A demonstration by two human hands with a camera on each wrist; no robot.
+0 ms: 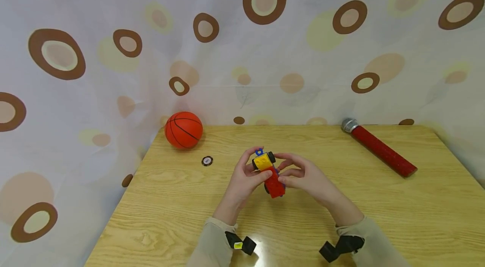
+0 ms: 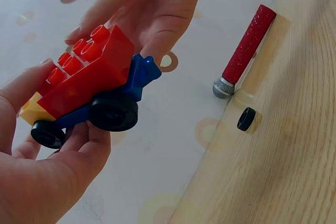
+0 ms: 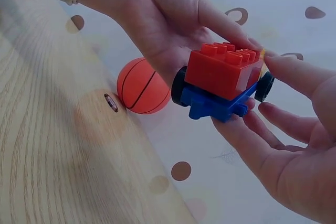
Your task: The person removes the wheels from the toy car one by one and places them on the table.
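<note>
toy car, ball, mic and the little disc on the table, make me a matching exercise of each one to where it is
Things:
1. toy car
2. basketball
3. microphone
4. small round disc

Places:
A. lying at the table's far right
B. held above the table between both hands
C. flat on the table just in front of the ball
D. at the table's far left corner

Pairs: 1-B, 2-D, 3-A, 4-C

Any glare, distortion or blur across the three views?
Head view: wide-angle bending at the edges, a glare patch on the table between the sleeves. Left wrist view: sharp, left hand dark in the foreground. Right wrist view: toy car sharp, basketball slightly soft.
</note>
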